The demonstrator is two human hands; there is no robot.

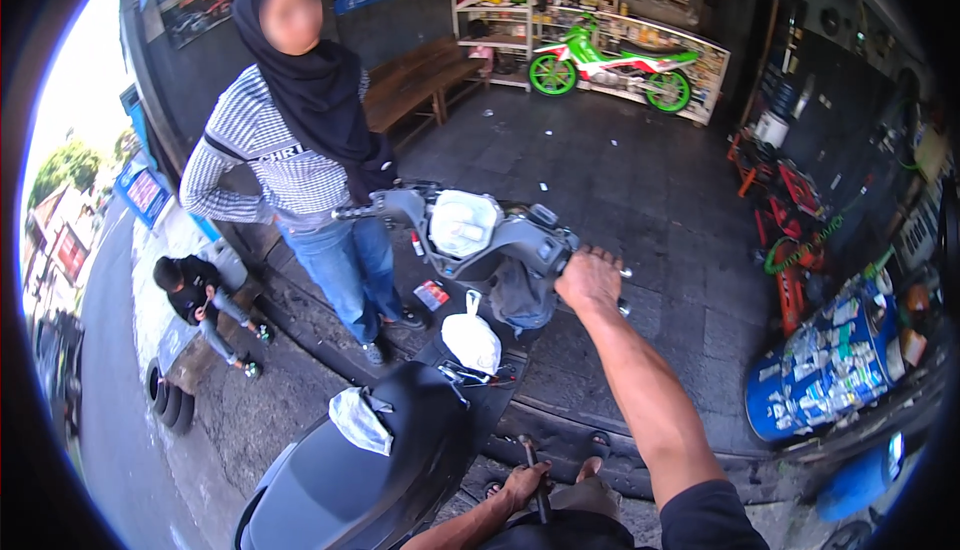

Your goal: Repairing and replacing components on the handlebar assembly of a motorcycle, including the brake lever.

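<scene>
A: From the head camera, what is your right hand (592,278) doing?

B: It is closed over the right end of the handlebar (537,246). Your bare arm reaches out to it.

A: And your left hand (522,485)?

B: That one is down low, close to your legs. Its fingers are wrapped around a dark rod (543,506). I can't tell what kind of tool it is.

A: Where is the scooter (415,405)?

B: Right in front of you and off to your left. It is dark gray. A white cloth (362,422) lies on its seat. A white plastic bag (471,342) sits low, in front of the seat. A gray bag (523,297) is under the handlebar, and a round white part (464,223) is in the middle up top.

A: Who is near you?

B: A person in a striped top (265,105) stands on the other side of the scooter. Farther left, a small seated person (190,300) is near some black tires (175,408).

A: What else?

B: A green motorbike (603,72) is at the back, near a wooden bench (415,90). A blue drum (825,375) full of stickers is on your right.
</scene>
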